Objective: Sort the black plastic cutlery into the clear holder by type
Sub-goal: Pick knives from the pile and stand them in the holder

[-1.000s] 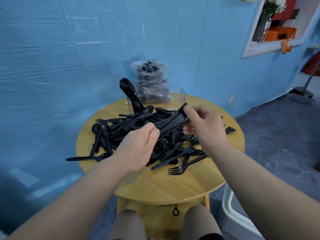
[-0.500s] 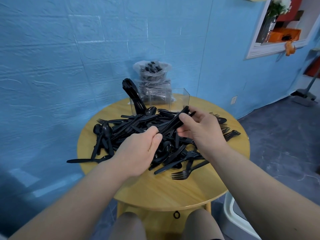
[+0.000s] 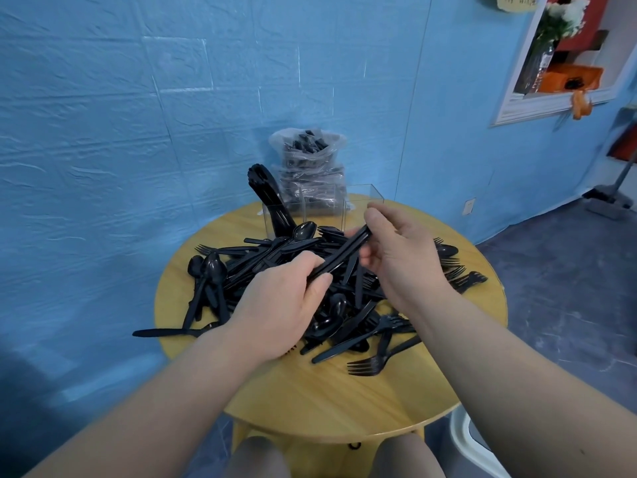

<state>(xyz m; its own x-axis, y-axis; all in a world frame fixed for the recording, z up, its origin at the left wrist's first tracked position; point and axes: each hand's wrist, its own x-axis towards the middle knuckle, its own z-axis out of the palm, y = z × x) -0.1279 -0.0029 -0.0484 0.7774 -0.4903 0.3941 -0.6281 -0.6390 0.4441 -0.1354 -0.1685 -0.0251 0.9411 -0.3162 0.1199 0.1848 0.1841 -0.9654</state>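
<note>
A person's left hand (image 3: pixel 282 305) grips the lower end of a small bundle of black plastic knives (image 3: pixel 339 258), fingers curled round the handles, while the right hand (image 3: pixel 400 260) pinches the bundle's upper end between thumb and fingertips, at about one o'clock from the left. The bundle is held slanting above a loose pile of black cutlery (image 3: pixel 275 270) that spreads over the middle of a round wooden table (image 3: pixel 327 398). Spoons (image 3: pixel 210 270) lie at the pile's nine o'clock edge, forks (image 3: pixel 458 274) at three o'clock, and a single fork (image 3: pixel 370 365) rests at five o'clock, tines toward the person. At twelve o'clock, behind the pile, stands the clear holder (image 3: pixel 362 208); its left compartment holds a leaning stack of black pieces (image 3: pixel 267 198), of a type that cannot be told. Just behind the holder sits a clear plastic bag of more cutlery (image 3: pixel 308 160), against a blue wall (image 3: pixel 138 115).
</note>
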